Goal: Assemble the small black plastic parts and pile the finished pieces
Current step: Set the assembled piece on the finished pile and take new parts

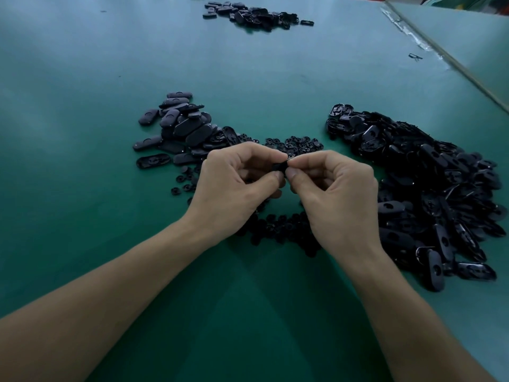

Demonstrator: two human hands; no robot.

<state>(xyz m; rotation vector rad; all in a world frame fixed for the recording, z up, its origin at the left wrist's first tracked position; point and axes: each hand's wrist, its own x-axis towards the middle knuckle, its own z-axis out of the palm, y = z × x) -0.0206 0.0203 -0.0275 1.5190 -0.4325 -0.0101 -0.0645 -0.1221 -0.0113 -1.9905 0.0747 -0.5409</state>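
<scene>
My left hand [237, 186] and my right hand [333, 194] meet fingertip to fingertip above the green table and pinch one small black part [280, 167] between them. Most of that part is hidden by my fingers. A pile of black oval pieces [181, 128] lies beyond my left hand. A large heap of black oval shells [429, 188] spreads to the right of my right hand. Small round black clips [300, 143] lie scattered just beyond my fingers, and more of them [278, 230] lie under my wrists.
A third pile of black parts [253, 15] sits far back on the green table [82, 133]. A seam with tape [413, 37] runs along the table's right side, with one stray clip [414, 57] beside it.
</scene>
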